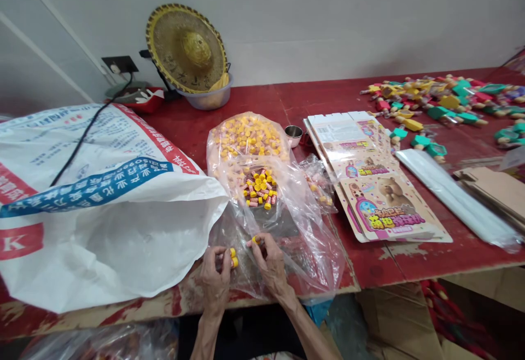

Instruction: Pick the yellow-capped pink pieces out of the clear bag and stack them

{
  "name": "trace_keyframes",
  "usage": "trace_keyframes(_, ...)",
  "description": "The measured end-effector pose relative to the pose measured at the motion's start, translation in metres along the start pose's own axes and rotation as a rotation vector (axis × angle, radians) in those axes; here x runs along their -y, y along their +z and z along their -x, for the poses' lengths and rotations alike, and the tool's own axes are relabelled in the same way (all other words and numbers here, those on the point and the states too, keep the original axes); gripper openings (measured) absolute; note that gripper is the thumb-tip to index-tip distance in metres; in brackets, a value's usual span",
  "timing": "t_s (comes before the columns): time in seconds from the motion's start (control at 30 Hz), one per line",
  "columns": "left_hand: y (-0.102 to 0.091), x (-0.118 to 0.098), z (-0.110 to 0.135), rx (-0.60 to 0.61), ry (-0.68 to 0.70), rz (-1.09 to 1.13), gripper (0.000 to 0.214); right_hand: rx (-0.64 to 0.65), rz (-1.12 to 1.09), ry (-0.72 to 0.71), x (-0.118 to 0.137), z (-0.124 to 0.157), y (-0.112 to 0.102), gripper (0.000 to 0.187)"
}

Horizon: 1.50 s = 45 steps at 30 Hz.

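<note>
My left hand (215, 280) is closed around a couple of small pink bottles with yellow caps (233, 262), the caps poking out to the right. Between the thumb and fingers of my right hand (271, 266) is another small yellow-capped bottle (256, 239), its pink end pointing left. Both hands are over the near part of a clear plastic bag (305, 250) that lies open towards me. Inside its mouth is a loose heap of the same little bottles (262, 189). Many more fill the far part of the bag, seen through the plastic.
A large white woven sack (135, 239) lies at left. To the right are printed cards (389, 207), clear plastic sleeves (455, 196) and a pile of colourful toys (443, 97). A metal cup (293, 136), a tub (209, 97) and a straw hat (186, 48) stand behind.
</note>
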State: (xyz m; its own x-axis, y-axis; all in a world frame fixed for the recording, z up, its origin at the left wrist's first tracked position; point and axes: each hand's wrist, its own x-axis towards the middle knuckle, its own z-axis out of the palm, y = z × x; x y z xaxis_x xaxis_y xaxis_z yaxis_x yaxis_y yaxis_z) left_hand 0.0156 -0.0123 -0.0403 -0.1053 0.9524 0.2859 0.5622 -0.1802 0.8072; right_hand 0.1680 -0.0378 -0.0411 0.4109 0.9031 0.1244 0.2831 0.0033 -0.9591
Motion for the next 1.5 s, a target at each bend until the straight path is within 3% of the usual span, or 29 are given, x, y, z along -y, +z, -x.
trace_keyframes(0.33, 0.000, 0.006, 0.001, 0.013, -0.048, 0.020, 0.036, 0.017, -0.011, 0.008, -0.002, 0.000, 0.001, 0.021)
trace_keyframes(1.5, -0.001, -0.009, -0.004, -0.018, -0.186, -0.012, 0.032, 0.031, 0.037, -0.032, -0.004, 0.000, 0.000, 0.015)
